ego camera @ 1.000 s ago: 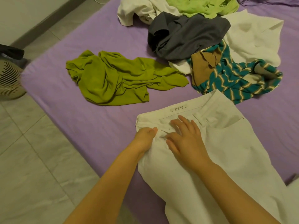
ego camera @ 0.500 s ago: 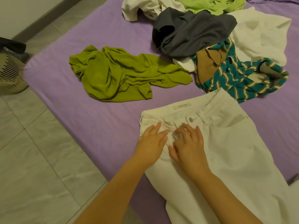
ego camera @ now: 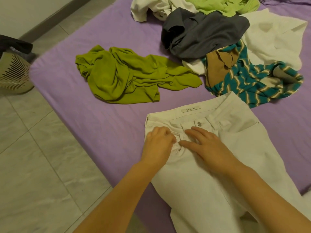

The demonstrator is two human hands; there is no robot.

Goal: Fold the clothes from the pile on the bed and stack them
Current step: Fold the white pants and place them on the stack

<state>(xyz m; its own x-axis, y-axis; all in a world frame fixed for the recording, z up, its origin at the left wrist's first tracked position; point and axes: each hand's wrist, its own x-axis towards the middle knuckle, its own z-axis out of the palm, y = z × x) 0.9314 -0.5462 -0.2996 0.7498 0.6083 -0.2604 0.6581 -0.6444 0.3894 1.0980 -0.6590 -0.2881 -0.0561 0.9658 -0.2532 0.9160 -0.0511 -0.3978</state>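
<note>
In the head view I read a woven label (ego camera: 190, 108) marked "DAICLAIRE" inside the waistband of the white trousers (ego camera: 218, 165), which lie flat on the purple bed (ego camera: 101, 135), waistband toward the pile, with a metal button (ego camera: 199, 123) just below the label. I see the left hand (ego camera: 158, 145) resting on the fly area with its fingers curled, pinching the fabric beside the zip, while the right hand (ego camera: 208, 145) lies flat just beside it, fingers extended and pressing the cloth. Beyond the trousers I note the olive-green garment (ego camera: 127, 76) lying apart, then the pile: a grey garment (ego camera: 202, 34), a teal striped garment (ego camera: 252, 81) and a white garment (ego camera: 276, 41).
</note>
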